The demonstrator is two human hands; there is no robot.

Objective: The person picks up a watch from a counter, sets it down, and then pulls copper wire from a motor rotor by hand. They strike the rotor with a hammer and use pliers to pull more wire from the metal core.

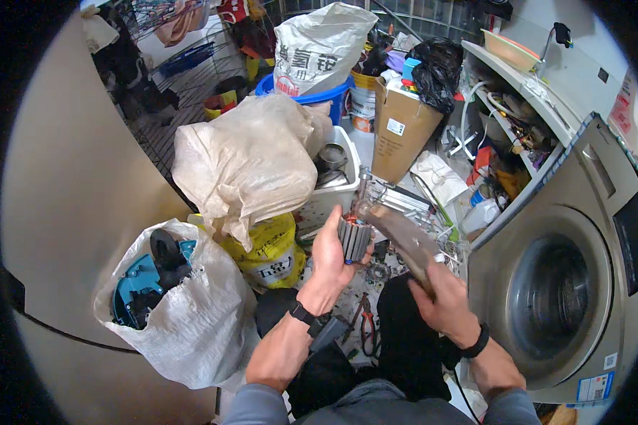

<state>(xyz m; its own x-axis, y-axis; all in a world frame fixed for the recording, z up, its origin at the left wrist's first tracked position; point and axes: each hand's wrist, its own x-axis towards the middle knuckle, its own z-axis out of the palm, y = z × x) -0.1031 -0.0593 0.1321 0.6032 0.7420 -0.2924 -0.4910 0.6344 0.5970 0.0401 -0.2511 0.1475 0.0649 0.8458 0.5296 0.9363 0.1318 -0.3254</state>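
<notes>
My left hand (327, 258) is wrapped round a motor core (354, 239), a grey ribbed cylinder with reddish copper winding showing at its top. Closed on the lower end of a brown handle, my right hand (443, 301) holds what looks like a hammer (404, 241), smeared by motion. Its metal head (364, 190) is just above and beyond the motor core; whether they touch I cannot tell. Below, between my knees, red-handled pliers (368, 327) lie on the floor among small metal scraps (383, 268).
A white woven sack (198, 319) with teal parts stands at left, beside a yellow bag (276, 262) under a beige sack (244, 159). Ahead are a white tub (349, 152), a blue basin (326, 95) and a cardboard box (402, 138). A washing machine (489, 258) borders the right.
</notes>
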